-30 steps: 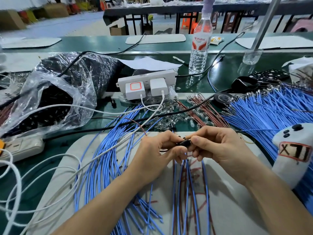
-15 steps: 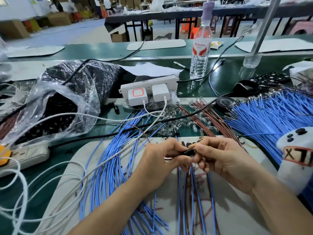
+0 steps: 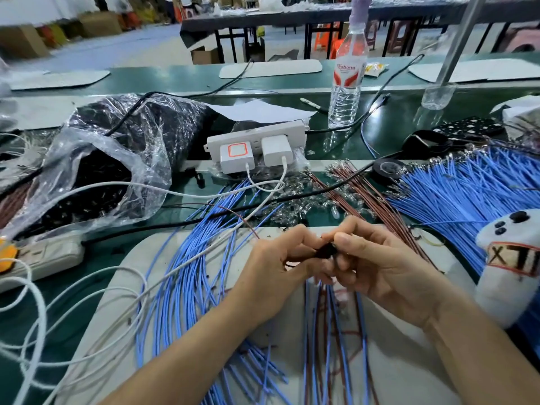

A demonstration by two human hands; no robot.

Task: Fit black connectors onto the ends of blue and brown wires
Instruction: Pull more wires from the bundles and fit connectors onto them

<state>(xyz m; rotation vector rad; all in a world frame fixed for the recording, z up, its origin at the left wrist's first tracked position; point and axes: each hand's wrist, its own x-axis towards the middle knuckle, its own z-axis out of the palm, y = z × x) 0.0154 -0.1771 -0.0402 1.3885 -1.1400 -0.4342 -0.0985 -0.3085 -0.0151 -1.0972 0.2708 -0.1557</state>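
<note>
My left hand (image 3: 280, 258) and my right hand (image 3: 377, 264) meet over a white mat, both pinching a small black connector (image 3: 325, 250) between their fingertips. Blue and brown wires (image 3: 327, 331) hang down from the hands toward me. A fan of blue wires (image 3: 187, 276) lies on the mat to the left. A big bundle of blue wires (image 3: 467, 197) lies at the right, with brown wires (image 3: 359, 197) beside it. A clear plastic bag (image 3: 96, 173) of black connectors sits at the left.
A white power strip (image 3: 257, 141) with two chargers stands behind the wires, with white cables (image 3: 23, 302) looping left. A water bottle (image 3: 347, 80) stands at the back. A white controller (image 3: 508, 258) sits at the right edge. Black tape rolls (image 3: 388, 168) lie near the blue bundle.
Both hands have stayed together on the connector, working it with small finger moves; the view has tilted so the hands sit slightly lower in the frame.
</note>
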